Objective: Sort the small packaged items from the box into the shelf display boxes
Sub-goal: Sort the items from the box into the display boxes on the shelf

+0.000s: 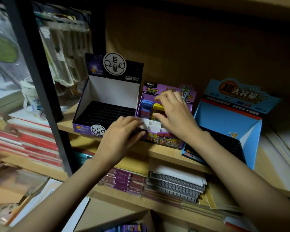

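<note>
Three display boxes stand on a wooden shelf point(157, 152): a dark purple one point(84, 126) at left with an empty black grid, a small purple cartoon-printed one point(162, 141) in the middle, and a blue one point(224, 118) at right. The middle box holds blue packets point(146, 106) and a yellow packet point(156, 108) behind white dividers. My right hand point(174, 114) reaches into that box, fingers curled at the yellow packet. My left hand point(120, 136) grips a dark slim item against the box's front left corner. The source cardboard box point(137, 226) with purple packets sits at the bottom edge.
Below the shelf lie stacked purple packs point(124, 181) and spiral notebooks point(174, 186). A black upright post point(40, 91) splits off the left bay, which holds red-edged book stacks point(23, 139), a mug point(33, 104) and hanging bagged goods point(65, 47). Paper stacks point(283, 148) lie at far right.
</note>
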`<state>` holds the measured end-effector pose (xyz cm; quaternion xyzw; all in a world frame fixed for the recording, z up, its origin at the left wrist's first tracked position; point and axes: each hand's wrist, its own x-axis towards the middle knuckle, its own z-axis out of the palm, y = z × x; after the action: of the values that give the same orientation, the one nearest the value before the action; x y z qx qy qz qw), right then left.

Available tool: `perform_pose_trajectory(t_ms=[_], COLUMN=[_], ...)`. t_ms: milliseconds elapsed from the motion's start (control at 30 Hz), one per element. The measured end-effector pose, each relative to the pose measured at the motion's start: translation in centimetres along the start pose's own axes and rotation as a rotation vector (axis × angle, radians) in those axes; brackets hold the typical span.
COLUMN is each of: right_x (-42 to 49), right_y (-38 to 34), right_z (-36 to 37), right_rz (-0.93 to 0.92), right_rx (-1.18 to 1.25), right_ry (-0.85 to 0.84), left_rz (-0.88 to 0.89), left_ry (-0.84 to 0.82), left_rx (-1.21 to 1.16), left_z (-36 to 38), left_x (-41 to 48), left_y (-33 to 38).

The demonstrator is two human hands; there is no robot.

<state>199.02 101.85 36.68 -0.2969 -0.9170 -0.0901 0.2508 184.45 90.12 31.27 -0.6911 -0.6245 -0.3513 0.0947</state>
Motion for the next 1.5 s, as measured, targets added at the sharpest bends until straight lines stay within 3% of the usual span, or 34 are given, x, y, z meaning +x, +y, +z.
perform_pose_trajectory(t_ms=[200,333,500,733,833,933,1067,1200,1367,1500], right_x=[-2.5,-7.2,-16.3,-28.7,-32.8,-36.1,-39.2,-40.8,-42.0,-42.8], right_y=[-1.4,-4.1,-7.0,-9.9,-10.6,-11.2,-12.2,-13.3,-14.5,-15.3], right_z=[-4.0,-3.2,4.2,15.7,19.3,21.8,23.7,24.3,24.2,24.3], right_rz=[-0.029,-0.114,-0.153,-0.06,0.013,0.153,0.281,0.266,0.115,0.13], right_rx=[0.145,0.156,0.067,0.247,0.311,0.405,0.494,0.546,0.481,0.466], right_ry=[-0.099,-0.329,-0.643,-1.041,-1.103,-1.167,-1.273,-1.202,-1.25,-1.233], left_rz=[-0.172,-0.356,-0.615,-0.897,-1.014,-0.989,-1.104,-1.214,-1.071,-1.036], left_ry=[0.034,-0.197,-0.519,-0.672,-0.689,-0.704,-0.612,-0.677,-0.642,-0.625], left_rx=[-0.1,-0.103,-0.184,-0.26,-0.287,-0.239,-0.124,-0.21,-0.33,-0.329], left_z=[-3.1,-1.8,2.5,8.9,10.5,11.0,11.0,11.8,13.2,14.4], left_x=[-4.5,-11.4,-22.1,-34.9,-38.7,-42.2,-46.1,-48.2,-47.5,-47.0], left_y=[0.5,-0.6,-2.1,-2.4,-2.8,-3.2,-2.2,-0.2,1.2,2.1])
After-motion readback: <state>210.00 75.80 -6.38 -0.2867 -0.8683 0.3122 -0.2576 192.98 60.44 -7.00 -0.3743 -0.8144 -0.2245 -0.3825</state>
